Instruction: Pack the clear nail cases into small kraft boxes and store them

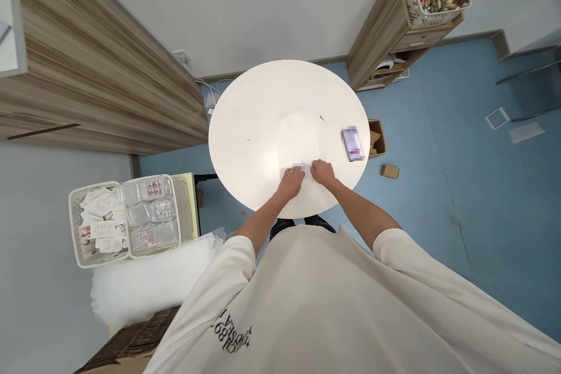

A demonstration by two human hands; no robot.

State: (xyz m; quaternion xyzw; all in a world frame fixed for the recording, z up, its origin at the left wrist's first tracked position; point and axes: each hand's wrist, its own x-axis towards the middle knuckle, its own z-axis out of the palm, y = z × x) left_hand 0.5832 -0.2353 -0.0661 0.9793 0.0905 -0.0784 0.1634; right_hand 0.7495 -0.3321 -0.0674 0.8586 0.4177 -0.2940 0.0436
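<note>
Both my hands rest at the near side of a round white table (284,85). A small clear plastic packet (300,165) lies between them, its outline faint against the white top. My left hand (292,182), with a ring on one finger, is closed over its near left part, and the fingers cover much of it. At its right end my right hand (323,172) has curled fingers, pressed together and low on the tabletop. What sits under those right fingertips is hidden.
A pixelated purple item (353,144) lies on the table's right side. Left are white baskets (177,216) with clear boxes and cards, beside a white wrapping roll (149,280). Cardboard boxes (390,171) sit on the floor; a wooden cabinet (377,35) stands back right.
</note>
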